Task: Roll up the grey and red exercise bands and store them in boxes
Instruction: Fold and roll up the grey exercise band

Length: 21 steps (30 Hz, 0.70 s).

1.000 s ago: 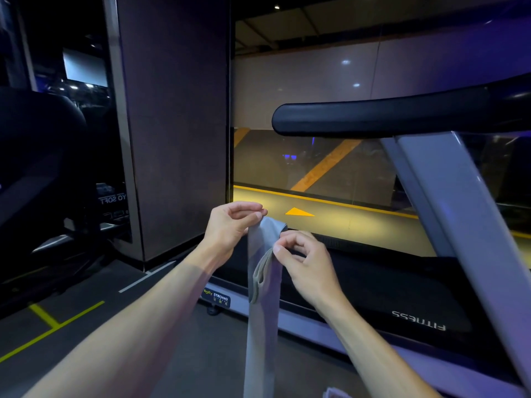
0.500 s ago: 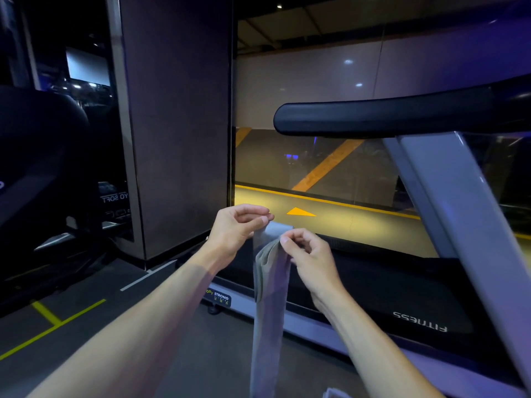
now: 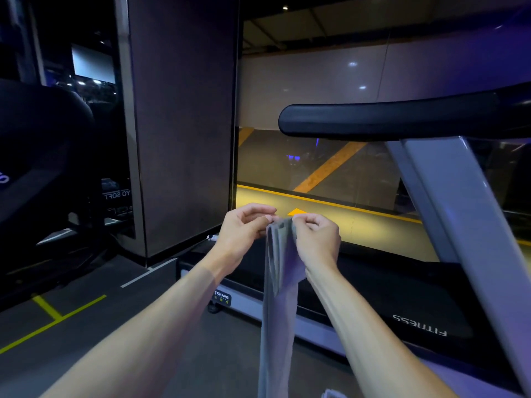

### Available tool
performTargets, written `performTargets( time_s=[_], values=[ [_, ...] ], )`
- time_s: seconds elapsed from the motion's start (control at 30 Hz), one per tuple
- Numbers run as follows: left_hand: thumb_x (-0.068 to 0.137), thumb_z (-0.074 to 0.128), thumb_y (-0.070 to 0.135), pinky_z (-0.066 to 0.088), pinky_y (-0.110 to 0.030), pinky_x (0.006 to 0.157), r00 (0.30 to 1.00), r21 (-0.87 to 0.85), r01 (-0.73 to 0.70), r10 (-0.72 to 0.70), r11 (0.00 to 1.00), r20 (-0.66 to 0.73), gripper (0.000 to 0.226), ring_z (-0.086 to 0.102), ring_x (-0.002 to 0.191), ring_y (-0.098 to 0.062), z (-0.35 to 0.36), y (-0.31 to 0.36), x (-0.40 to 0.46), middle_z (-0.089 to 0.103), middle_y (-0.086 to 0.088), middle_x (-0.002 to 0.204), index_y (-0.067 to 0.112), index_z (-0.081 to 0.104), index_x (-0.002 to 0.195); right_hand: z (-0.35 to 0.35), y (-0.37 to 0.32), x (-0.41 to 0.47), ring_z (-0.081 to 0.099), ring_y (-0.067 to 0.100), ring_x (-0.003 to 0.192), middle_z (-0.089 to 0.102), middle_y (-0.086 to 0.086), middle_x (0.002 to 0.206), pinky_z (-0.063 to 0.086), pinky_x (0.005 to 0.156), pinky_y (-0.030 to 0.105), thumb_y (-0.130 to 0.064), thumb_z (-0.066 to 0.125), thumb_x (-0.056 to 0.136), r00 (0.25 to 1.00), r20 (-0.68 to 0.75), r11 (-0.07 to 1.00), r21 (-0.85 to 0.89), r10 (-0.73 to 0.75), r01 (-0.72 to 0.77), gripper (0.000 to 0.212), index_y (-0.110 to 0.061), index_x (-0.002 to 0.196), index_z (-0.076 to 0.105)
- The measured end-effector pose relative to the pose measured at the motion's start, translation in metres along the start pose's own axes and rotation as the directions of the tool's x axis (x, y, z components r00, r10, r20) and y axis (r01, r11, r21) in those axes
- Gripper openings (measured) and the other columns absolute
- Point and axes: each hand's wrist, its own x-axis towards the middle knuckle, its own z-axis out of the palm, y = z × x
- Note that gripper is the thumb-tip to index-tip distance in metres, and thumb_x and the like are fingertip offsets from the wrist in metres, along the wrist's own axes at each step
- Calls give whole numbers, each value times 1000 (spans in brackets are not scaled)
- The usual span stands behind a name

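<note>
Both hands, left (image 3: pixel 244 228) and right (image 3: pixel 316 239), are pinching the top edge of the grey band (image 3: pixel 277 297), which is hanging limp beside the treadmill (image 3: pixel 402 300); thin, soft, stretchy: grip edges while rolling

Two bare forearms reach in from the bottom edge of the frame, one from the lower left and one from the lower right, ending near the middle in the left hand (image 3: pixel 244 234) and the right hand (image 3: pixel 317 239). No sleeve covers either arm up to the frame's edge. Wrists and fingers carry no watch, ring, band or glove. A short fingernail shows on the left hand
</note>
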Motion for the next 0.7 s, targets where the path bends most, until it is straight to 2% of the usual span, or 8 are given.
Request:
performTargets(
  time_s=[0.1,0.2,0.3,0.43,0.6,0.7],
  values=[
    [96,64,8,54,-33,83,1000,-54,-10,11,999,14,14,69,88,-19,-1,3,-1,75,-13,95,5,71,107,2,-5,2,67,10,76,73,-12,74,51,66,26,-29,69,89,999,-28,997,-74,-21,19,12,-24,79,72],
    [86,78,22,52,-30,88,998,2,-45,45,999,49,33,67,92,-14,-2,5,-4,73,-5,95,11,69,116,2,-9,4,69,11,79,74,-13,76,55,74,30,-31,69,87,999,-34,995,-97,-33,29,11,-25,78,73],
    [82,84,9,56,-30,90,994,111,-91,83,990,73,43,70,91,-15,-4,6,-4,74,-7,98,13,65,121,1,-12,5,67,8,74,73,-14,73,55,72,30,-29,69,87,1000,-19,998,-63,-22,21,10,-24,80,75],
    [85,80,3,58,-39,92,990,235,-138,129,962,53,35,72,88,-17,-8,12,1,76,-9,96,17,68,115,0,-7,6,69,10,74,74,-10,73,55,68,28,-25,70,89,999,45,999,48,-5,3,11,-20,81,76],
    [85,80,6,59,-46,91,984,328,-179,161,928,80,32,72,86,-21,-11,22,7,75,-14,96,17,69,113,-1,0,3,64,-6,67,73,-14,71,50,67,13,-16,70,93,996,85,965,264,-10,-13,10,-12,86,75],
    [85,81,8,59,-49,90,980,342,-196,177,919,88,30,71,83,-21,-9,26,8,75,-12,96,16,69,112,7,-1,3,68,7,75,76,-6,77,55,76,28,-16,71,93,998,64,946,322,13,-33,9,-12,87,75]
  ],
)
